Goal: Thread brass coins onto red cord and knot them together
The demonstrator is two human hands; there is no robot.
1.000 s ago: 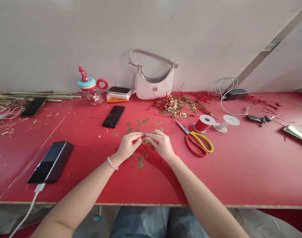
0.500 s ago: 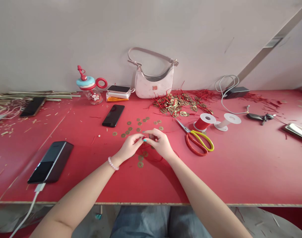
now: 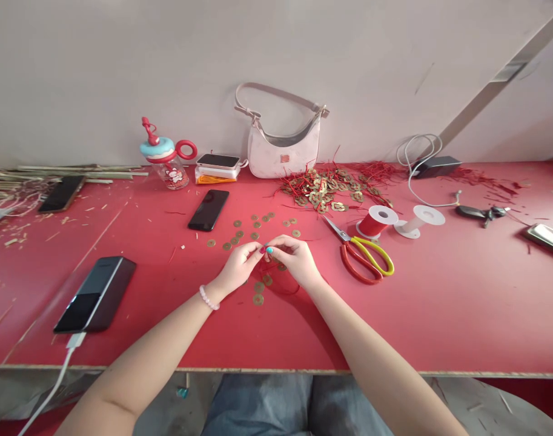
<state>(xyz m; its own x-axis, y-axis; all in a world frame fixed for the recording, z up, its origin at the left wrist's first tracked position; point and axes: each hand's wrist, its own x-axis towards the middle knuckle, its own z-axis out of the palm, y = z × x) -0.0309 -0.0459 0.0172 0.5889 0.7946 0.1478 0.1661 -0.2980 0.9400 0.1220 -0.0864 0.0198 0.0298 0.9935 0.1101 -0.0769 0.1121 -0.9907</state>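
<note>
My left hand (image 3: 238,266), with a pink bead bracelet (image 3: 208,298) at the wrist, is pinched closed at the fingertips. Against it, tip to tip, my right hand (image 3: 298,259) is pinched too. A thin red thread (image 3: 289,292) runs down from between them and loops on the table below the right palm. What sits right at the fingertips is mostly hidden. Brass coins with holes lie around the hands: one coin (image 3: 258,300) in front, another coin (image 3: 227,246) behind the left hand, and several more farther back.
Right of my hands lie scissors (image 3: 367,257), a red thread spool (image 3: 376,221) and a white spool (image 3: 419,221). Behind are a heap of threaded coins (image 3: 321,188), a handbag (image 3: 283,151), a phone (image 3: 208,210) and a cup (image 3: 171,175). A power bank (image 3: 97,295) lies left.
The fingertips of both hands have drawn closer together, and my right fingers have closed in on the pinch point. The view has shifted slightly; the things on the table stay put.
</note>
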